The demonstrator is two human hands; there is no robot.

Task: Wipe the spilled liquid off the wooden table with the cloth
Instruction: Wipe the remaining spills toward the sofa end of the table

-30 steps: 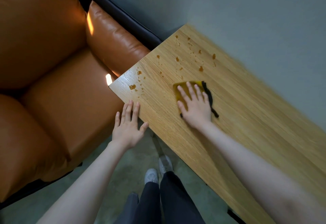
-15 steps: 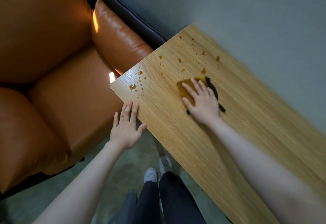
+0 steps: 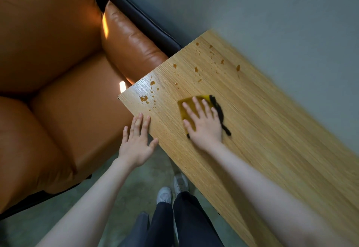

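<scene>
Wooden table [image 3: 262,130] beside orange sofa [image 3: 58,71]: flat right hand [image 3: 204,128] presses cloth [image 3: 186,106], left hand [image 3: 136,141] open.

One cloth [image 3: 191,108], two hands, one table [image 3: 272,139]

A single wide-angle view looks from the person's head steeply down and forward, close over the near corner of the wooden table [image 3: 262,130]. Both forearms reach up from the bottom edge. The orange sofa [image 3: 58,71] fills the left, the grey wall [image 3: 272,13] the top right, the floor [image 3: 126,198] below.
</scene>
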